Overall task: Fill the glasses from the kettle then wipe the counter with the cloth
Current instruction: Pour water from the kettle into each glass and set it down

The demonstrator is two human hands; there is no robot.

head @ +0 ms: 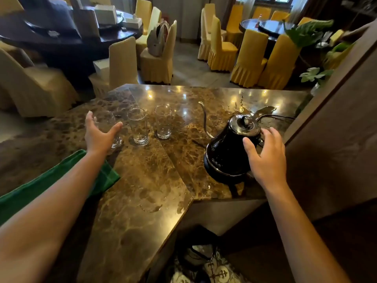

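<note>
Three clear glasses stand in a row on the brown marble counter: the left glass, the middle glass and the right glass. All look empty. My left hand is spread open around the left glass, fingers apart, just short of touching it. A black gooseneck kettle sits at the right on its base, spout pointing left. Beside the kettle's handle side, my right hand hovers open. A green cloth lies at the counter's left edge, partly under my left forearm.
A puddle of water lies behind the kettle, and the kettle's cord runs right. A brown wall panel closes the right side. Beyond the counter stand yellow-covered chairs and round dark tables.
</note>
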